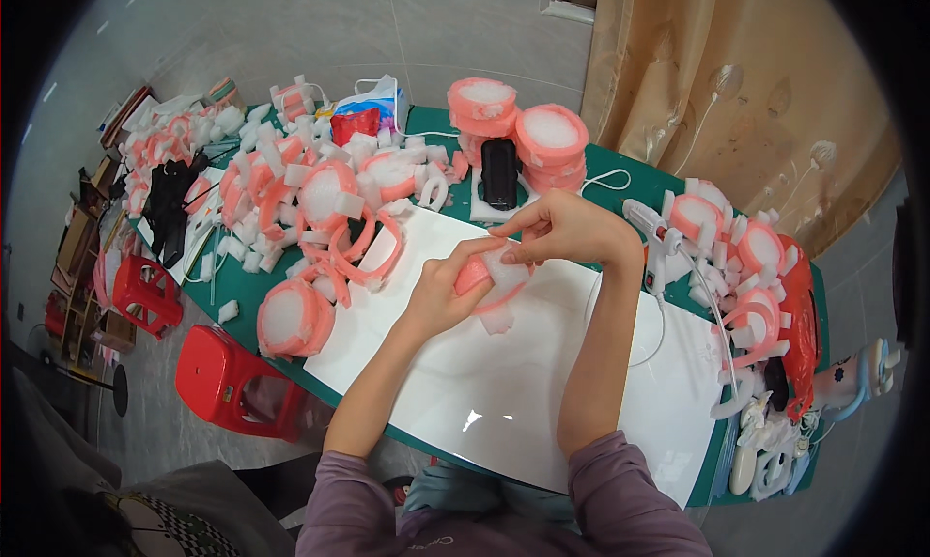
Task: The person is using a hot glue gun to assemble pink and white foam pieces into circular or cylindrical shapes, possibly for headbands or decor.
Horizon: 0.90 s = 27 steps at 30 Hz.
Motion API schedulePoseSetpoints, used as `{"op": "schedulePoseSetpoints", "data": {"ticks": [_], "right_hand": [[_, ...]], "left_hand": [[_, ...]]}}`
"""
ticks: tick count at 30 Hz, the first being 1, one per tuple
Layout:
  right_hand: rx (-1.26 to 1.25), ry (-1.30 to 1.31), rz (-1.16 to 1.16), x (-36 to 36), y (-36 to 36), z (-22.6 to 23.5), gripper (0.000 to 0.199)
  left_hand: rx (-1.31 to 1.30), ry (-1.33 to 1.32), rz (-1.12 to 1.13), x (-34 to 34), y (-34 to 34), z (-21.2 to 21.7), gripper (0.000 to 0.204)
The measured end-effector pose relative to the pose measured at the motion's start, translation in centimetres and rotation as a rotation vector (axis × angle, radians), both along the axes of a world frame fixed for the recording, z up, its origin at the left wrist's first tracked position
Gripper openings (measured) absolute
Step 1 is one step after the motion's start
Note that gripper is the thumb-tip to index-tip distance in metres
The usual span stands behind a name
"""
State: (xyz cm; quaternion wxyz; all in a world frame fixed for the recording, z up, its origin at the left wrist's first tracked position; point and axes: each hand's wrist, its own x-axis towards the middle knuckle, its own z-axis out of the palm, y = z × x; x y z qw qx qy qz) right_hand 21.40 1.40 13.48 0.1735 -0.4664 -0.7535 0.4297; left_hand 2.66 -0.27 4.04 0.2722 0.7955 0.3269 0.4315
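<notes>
Above the white board [465,392] I hold a pink foam ring with a white foam disc in it [506,278]. My left hand [444,291] grips its left side, fingers wrapped along the pink edge. My right hand [572,232] is closed in a pinch at the upper right of the piece, thumb and finger against the white foam. Whether a small bit sits between those fingertips, I cannot make out. A pale pink scrap of foam [497,320] shows just below the held piece. Beyond my hands, a black oblong object [500,173] stands by stacked foam rounds [552,136].
Loose white foam bits and pink rings [325,194] heap up on the green table [237,310] at left. More foam rounds [760,245] lie at right, near a white corded tool [644,218] and a red bag [800,324]. Red stools [232,383] stand at left, near another person's clothing [208,494].
</notes>
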Motion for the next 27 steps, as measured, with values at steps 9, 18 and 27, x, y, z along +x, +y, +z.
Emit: {"op": "schedulePoseSetpoints", "data": {"ticks": [9, 18, 27], "right_hand": [[0.163, -0.036, 0.066, -0.2, 0.3, -0.8, 0.042], [0.600, 0.518, -0.371, -1.0, 0.5, 0.0, 0.019], [0.355, 0.062, -0.296, -2.0, 0.9, -1.5, 0.036]], "left_hand": [[0.048, -0.146, 0.053, -0.3, 0.8, -1.2, 0.040], [-0.002, -0.548, 0.251, -0.9, 1.6, -0.5, 0.039], [-0.306, -1.019, 0.163, -1.1, 1.7, -0.4, 0.042]]}}
